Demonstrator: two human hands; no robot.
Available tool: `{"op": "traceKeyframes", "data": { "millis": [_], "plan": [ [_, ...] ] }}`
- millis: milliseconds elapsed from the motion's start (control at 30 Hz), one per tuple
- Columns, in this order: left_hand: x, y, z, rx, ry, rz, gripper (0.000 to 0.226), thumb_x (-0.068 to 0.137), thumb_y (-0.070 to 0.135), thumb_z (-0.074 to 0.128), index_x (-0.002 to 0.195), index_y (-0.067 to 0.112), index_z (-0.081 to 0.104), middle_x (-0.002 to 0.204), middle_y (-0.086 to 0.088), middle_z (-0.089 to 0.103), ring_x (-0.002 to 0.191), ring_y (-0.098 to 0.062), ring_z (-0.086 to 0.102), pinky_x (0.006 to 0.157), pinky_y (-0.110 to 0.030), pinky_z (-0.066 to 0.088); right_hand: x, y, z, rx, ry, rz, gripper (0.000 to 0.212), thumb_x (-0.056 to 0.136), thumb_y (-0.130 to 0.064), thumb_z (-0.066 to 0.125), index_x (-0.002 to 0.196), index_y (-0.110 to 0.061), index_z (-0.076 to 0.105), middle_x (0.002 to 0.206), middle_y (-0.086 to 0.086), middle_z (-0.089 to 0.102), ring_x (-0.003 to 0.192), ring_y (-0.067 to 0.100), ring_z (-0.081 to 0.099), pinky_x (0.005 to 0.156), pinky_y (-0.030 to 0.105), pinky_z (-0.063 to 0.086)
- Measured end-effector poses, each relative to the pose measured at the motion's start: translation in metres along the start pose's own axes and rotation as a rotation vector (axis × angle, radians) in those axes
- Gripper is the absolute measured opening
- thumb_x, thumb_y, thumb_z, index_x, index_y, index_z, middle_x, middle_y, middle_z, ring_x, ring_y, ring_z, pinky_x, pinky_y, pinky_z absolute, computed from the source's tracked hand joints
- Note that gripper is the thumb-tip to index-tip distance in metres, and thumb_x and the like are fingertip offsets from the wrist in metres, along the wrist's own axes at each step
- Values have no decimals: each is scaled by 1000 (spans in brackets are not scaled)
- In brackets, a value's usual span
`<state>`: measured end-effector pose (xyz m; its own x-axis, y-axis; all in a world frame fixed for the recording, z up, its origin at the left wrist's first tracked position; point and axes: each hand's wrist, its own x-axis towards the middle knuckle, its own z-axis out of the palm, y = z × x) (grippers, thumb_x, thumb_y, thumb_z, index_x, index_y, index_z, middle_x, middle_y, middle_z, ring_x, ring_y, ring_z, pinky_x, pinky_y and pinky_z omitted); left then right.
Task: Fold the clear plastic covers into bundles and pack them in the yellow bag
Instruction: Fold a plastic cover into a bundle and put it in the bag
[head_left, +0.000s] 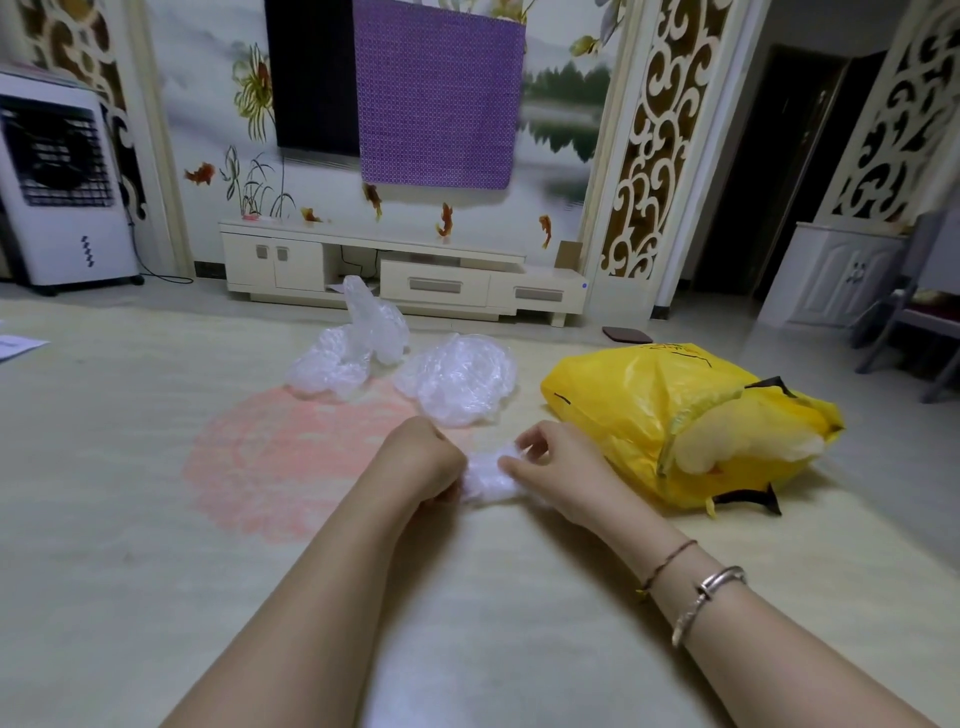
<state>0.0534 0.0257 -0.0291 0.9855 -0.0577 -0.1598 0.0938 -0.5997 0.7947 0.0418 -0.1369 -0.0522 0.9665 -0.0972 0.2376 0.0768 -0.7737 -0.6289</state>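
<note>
A small bunched clear plastic cover (485, 479) lies between my two hands on the pale surface. My left hand (423, 460) grips its left end with curled fingers. Its right end is pinched by my right hand (558, 467), thumb and fingertips on the plastic. Beyond the hands lie two loose heaps of clear covers, one rounded heap (460, 382) and another heap (353, 345) farther left with a piece standing up. The yellow bag (649, 410) lies on its side to the right, its mouth open toward the right with pale plastic showing inside.
A pink round patch (291, 457) marks the surface left of my hands. A white TV cabinet (405, 275) runs along the far wall. A white air cooler (57, 182) stands far left, and a chair (914, 322) far right.
</note>
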Motion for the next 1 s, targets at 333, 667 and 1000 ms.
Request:
{"op": "traceKeyframes", "data": {
  "millis": [333,667,1000],
  "plan": [
    [-12,14,8,-444,52,66,13,93,17,52,94,11,63,77,2,65,51,-13,45,41,-16,28,-20,-3,-60,520,-53,100,22,88,0,60,87,-17,46,74,3,51,57,14,43,43,17,31],
    [-44,39,41,-422,-77,382,13,92,21,58,81,18,66,97,0,68,58,4,59,57,-8,42,-42,-13,-134,437,-90,-14,28,84,13,46,73,-8,61,74,4,55,45,10,45,45,19,39],
    [-63,45,69,-364,-300,662,22,96,29,52,108,28,71,123,20,58,117,6,50,86,-4,38,-89,91,-146,502,212,52,57,82,18,46,107,-30,63,130,7,56,99,15,62,74,20,53]
  ]
}}
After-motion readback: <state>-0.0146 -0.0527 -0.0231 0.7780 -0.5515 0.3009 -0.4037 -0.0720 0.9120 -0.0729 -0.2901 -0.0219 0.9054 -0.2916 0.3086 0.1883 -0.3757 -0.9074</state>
